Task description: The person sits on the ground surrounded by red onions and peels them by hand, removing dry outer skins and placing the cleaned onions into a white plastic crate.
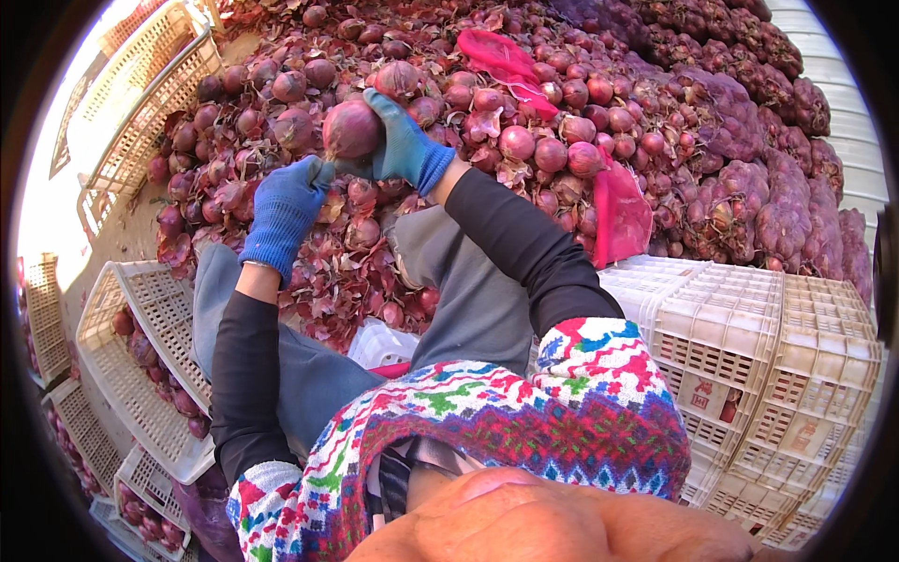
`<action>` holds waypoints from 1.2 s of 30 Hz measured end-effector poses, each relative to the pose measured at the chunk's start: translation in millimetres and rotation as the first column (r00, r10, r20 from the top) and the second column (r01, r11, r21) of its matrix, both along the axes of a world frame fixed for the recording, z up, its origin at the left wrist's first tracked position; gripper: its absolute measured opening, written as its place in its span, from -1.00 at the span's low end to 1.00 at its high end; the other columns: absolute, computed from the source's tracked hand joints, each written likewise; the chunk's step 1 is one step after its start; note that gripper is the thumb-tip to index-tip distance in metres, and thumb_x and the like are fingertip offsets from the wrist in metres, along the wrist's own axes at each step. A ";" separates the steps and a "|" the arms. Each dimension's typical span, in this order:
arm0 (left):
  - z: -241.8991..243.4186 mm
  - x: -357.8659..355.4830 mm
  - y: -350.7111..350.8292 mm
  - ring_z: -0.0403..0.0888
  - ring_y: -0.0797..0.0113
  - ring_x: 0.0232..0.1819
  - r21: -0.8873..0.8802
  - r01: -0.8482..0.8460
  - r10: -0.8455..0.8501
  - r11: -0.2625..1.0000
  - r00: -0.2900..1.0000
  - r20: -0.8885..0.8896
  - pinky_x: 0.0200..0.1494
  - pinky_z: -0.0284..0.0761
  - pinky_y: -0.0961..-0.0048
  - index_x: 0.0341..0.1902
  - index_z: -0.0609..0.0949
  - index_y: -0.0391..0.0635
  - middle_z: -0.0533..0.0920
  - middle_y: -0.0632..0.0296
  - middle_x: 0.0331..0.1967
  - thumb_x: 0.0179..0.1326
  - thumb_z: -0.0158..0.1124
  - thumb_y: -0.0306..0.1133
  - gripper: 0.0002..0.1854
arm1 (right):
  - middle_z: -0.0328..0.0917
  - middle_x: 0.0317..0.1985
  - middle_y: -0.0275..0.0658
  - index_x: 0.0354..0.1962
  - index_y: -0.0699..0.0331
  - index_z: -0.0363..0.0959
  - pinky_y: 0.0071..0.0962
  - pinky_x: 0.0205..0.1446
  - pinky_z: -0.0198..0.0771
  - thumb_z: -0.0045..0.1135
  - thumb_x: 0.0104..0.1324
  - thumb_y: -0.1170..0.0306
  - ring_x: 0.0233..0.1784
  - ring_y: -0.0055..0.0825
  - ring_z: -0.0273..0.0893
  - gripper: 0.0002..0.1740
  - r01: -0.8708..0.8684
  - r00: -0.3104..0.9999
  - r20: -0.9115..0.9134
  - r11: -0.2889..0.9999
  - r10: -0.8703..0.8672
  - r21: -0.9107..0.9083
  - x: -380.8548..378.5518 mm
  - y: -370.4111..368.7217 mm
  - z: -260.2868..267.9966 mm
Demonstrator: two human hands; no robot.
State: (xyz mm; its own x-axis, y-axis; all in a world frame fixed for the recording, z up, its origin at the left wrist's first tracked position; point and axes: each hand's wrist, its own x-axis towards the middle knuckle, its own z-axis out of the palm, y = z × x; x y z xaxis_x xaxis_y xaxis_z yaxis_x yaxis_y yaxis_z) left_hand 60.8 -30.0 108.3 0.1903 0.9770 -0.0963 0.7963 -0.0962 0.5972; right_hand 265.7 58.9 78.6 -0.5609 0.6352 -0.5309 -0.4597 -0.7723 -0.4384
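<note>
A large red onion (352,130) is held over the heap by my right hand (404,140), in a blue knit glove with a teal coated palm. The thumb lies along its upper right side, and the other fingers are partly hidden beneath it. My left hand (286,207), gloved alike, has its fingers curled together at the onion's narrow lower end; its fingertips are partly hidden. Below and around both hands spreads a heap of loose red onions (291,130) and dry onion skins (337,295).
Pink mesh bags (621,204) lie on the heap at right. Filled purple mesh sacks (730,190) are stacked behind. White plastic crates (716,337) stand at my right. At my left are a tilted crate (147,421) with onions and an upper crate (151,116). My bent legs (470,281) flank the skins.
</note>
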 end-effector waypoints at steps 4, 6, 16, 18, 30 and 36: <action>-5.6 6.8 -7.4 0.66 -0.13 -0.23 0.090 0.058 -0.066 0.994 0.994 0.085 -0.20 0.55 0.05 -0.19 0.63 -0.03 0.66 -0.06 -0.36 0.36 0.19 -0.07 -0.72 | 0.43 0.16 -0.12 0.21 0.01 0.27 0.24 0.11 0.54 0.45 0.06 -0.19 0.14 0.01 0.49 -0.11 0.499 0.866 0.062 0.866 -0.497 -0.030 83.7 59.3 -9.1; -4.4 3.1 -9.3 0.67 -0.11 -0.18 0.124 0.039 -0.047 0.992 0.997 0.064 -0.16 0.58 0.09 -0.08 0.64 -0.01 0.69 -0.03 -0.25 0.34 0.19 -0.14 -0.75 | 0.40 0.18 -0.11 0.23 0.10 0.25 0.19 0.15 0.55 0.49 0.06 -0.10 0.14 -0.04 0.49 -0.09 0.756 0.652 -0.104 0.654 -0.751 0.016 148.1 86.3 -9.3; -0.5 -46.8 -13.7 0.71 0.36 0.04 0.189 -0.283 0.219 0.940 0.928 0.300 0.11 0.55 0.45 0.26 0.58 -0.05 0.73 0.10 0.02 0.37 0.27 -0.17 -0.56 | 0.53 0.12 0.03 0.21 0.30 0.33 -0.12 0.13 0.64 0.11 0.47 0.24 0.10 -0.09 0.61 -0.53 0.193 0.696 0.418 0.713 -0.584 0.674 167.5 88.2 -46.4; 3.1 -55.5 -16.1 0.75 0.23 -0.08 0.232 -0.382 0.246 0.895 0.855 0.456 -0.04 0.62 0.42 0.23 0.59 -0.08 0.74 0.07 -0.07 0.35 0.29 -0.13 -0.54 | 0.58 -0.03 -0.15 0.17 0.30 0.39 -0.33 -0.02 0.64 0.11 0.46 0.32 -0.10 -0.31 0.63 -0.60 -0.220 0.835 0.529 0.787 -0.153 0.576 114.9 81.7 -60.9; 47.1 -79.8 -35.0 0.64 0.51 -0.08 -0.112 -0.656 0.372 0.747 0.272 0.888 0.01 0.58 0.59 0.23 0.54 -0.32 0.72 0.17 -0.08 0.42 0.20 -0.42 -0.63 | 0.33 0.34 0.18 0.35 0.12 0.31 -0.15 0.45 0.28 0.21 0.19 0.13 0.38 0.08 0.37 -0.24 -0.908 -0.118 0.987 0.413 -0.111 -0.062 -66.3 -1.9 -261.4; 57.4 -80.3 -43.0 0.64 0.48 -0.05 -0.225 -0.606 0.425 0.763 0.208 0.881 0.06 0.58 0.55 0.25 0.51 -0.35 0.72 0.14 -0.08 0.43 0.17 -0.40 -0.61 | -0.03 0.51 0.22 0.50 0.06 0.00 -0.13 0.54 0.19 0.47 0.00 -0.12 0.52 0.15 0.15 0.22 -0.870 -0.250 0.967 0.425 0.054 -0.249 -73.3 9.3 -300.1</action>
State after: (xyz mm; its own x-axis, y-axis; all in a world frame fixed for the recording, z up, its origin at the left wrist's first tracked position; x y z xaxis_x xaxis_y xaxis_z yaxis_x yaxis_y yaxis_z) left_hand -19.5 -73.1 165.8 -0.4781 0.8735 -0.0923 -0.2347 -0.0257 0.9717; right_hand 192.4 68.1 -221.4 -0.1873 0.7193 -0.6690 0.9732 0.0431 -0.2261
